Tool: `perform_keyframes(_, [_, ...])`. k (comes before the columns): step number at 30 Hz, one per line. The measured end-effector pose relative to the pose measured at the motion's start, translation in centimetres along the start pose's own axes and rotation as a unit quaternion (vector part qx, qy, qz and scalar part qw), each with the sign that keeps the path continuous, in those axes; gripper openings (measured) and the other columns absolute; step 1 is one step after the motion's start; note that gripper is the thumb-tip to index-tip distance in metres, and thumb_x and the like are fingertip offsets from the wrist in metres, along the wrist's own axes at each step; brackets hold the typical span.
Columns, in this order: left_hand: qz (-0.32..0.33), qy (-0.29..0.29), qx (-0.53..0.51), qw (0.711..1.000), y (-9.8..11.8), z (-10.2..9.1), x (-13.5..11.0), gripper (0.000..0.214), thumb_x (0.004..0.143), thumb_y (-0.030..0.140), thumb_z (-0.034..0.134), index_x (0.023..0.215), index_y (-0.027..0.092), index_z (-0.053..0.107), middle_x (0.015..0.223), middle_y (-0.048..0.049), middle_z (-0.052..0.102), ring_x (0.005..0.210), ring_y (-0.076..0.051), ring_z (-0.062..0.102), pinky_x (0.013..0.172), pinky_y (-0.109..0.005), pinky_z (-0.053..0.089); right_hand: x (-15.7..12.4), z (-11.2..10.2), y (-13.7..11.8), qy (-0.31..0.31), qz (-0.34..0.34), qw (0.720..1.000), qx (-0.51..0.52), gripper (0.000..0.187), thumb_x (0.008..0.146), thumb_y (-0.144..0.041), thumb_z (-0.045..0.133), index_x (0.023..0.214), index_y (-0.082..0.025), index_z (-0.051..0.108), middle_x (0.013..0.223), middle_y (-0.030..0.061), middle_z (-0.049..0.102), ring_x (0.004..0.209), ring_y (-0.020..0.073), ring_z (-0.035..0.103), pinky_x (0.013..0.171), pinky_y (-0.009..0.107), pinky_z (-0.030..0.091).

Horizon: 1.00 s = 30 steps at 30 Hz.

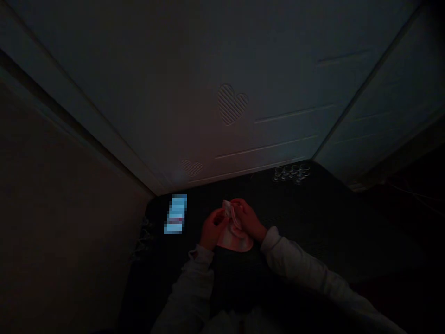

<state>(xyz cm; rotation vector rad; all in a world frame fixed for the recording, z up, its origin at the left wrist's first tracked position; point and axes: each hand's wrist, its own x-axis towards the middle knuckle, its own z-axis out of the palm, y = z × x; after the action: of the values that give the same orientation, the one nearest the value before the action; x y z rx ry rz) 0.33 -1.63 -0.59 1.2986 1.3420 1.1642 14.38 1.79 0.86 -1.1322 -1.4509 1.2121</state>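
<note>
Low in the middle, over a dark tabletop [278,218], a pale cloth [236,242] hangs bunched at its top between my two hands and looks reddish in the dim light. My left hand [211,229] pinches its upper left side, fingers curled in. On the other side, my right hand [249,220] has its fingers closed around the cloth's top. Whether the folds wrap something is too dark to make out. To the left of my left hand lies a lit phone [175,214], its screen blurred.
Several small clear stemmed glasses [292,173] stand at the table's back right, near the panel wall [278,83] with raised hearts. More clear glassware [142,239], hard to make out, sits along the left edge beside a brownish side surface [62,208].
</note>
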Motion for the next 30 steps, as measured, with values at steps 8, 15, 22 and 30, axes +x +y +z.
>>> perform_keyframes(8, [-0.001,-0.002,0.004,1.000,0.12,-0.06,-0.02,0.037,0.068,0.032,0.058,0.102,0.017,0.053,0.088,-0.0047,0.060,0.079,-0.015,0.055,0.072,-0.029,0.044,0.12,0.08,0.52,-0.003,-0.003,1.000,0.007,0.025,0.081,-0.036,0.039,0.092,-0.018,0.052,0.080,0.0016,0.056,0.073,0.0138,0.051,0.064,0.024,0.040])
perform_keyframes(15, [-0.005,0.003,0.009,1.000,-0.12,-0.04,0.07,0.035,0.069,0.031,0.058,0.101,0.018,0.053,0.087,-0.0042,0.060,0.078,-0.015,0.055,0.071,-0.028,0.044,0.12,-0.05,0.28,-0.009,-0.008,1.000,0.006,0.023,0.080,-0.034,0.040,0.090,-0.018,0.053,0.080,0.0013,0.056,0.073,0.0137,0.051,0.065,0.024,0.040])
perform_keyframes(22, [-0.001,0.001,-0.001,1.000,0.01,0.00,0.05,0.035,0.069,0.031,0.058,0.101,0.018,0.053,0.088,-0.0042,0.060,0.078,-0.015,0.055,0.071,-0.028,0.044,0.13,-0.02,0.28,-0.014,0.001,1.000,0.009,0.022,0.080,-0.034,0.041,0.089,-0.018,0.053,0.079,0.0015,0.056,0.073,0.0140,0.051,0.065,0.025,0.041])
perform_keyframes(30, [-0.004,0.006,0.002,1.000,0.17,0.06,0.06,0.035,0.069,0.032,0.058,0.100,0.017,0.053,0.087,-0.0043,0.060,0.078,-0.015,0.056,0.071,-0.028,0.044,0.07,-0.08,0.05,-0.015,0.003,1.000,0.006,0.023,0.079,-0.034,0.040,0.089,-0.018,0.053,0.079,0.0014,0.056,0.073,0.0139,0.052,0.064,0.024,0.041])
